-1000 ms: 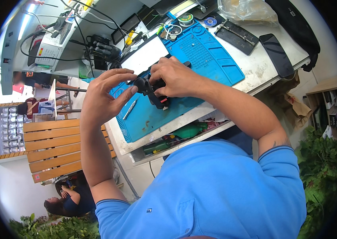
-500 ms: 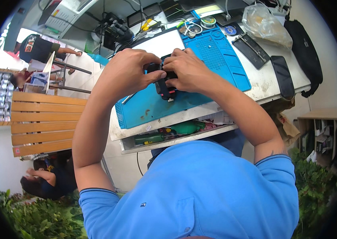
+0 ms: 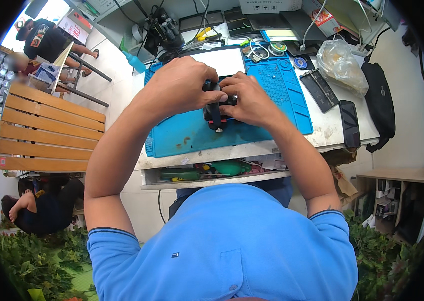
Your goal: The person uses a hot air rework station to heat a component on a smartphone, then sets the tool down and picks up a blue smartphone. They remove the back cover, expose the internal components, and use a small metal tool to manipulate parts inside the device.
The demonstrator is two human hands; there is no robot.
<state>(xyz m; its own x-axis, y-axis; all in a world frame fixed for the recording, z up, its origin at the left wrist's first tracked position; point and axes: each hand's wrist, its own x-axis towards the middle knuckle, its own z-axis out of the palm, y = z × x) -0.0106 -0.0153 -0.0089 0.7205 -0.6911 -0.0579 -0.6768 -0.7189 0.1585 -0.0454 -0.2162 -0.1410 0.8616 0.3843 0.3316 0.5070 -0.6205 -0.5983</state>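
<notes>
Both hands close around one small black device with a short black strap hanging from it [image 3: 215, 108], held just above the blue rubber work mat [image 3: 187, 133]. The left hand [image 3: 179, 88] has its grip wrapped tight over the device's upper left end, fingers curled over the top and thumb pressed against its side; the right hand [image 3: 249, 98] has its grip pinched on the right end, fingertips meeting those of the left hand over the middle of the device. What kind of device it is cannot be told, since the fingers hide most of it. The mat lies on a worn pale surface [image 3: 332, 130], whose front edge sits close to the person's blue polo shirt [image 3: 222, 241]. Just behind the hands, a white rectangular panel [image 3: 222, 61] rests on the far part of the mat. To the right of the mat lie a dark flat tool tray [image 3: 318, 90] and, nearer the surface's edge, a black smartphone lying flat [image 3: 349, 123]; behind them sits a crumpled clear plastic bag [image 3: 341, 65], and a black pouch [image 3: 380, 103] hangs off the right end. An open drawer under the surface [image 3: 212, 173] holds green-handled tools. To the left stands a slatted wooden bench [image 3: 46, 130].
</notes>
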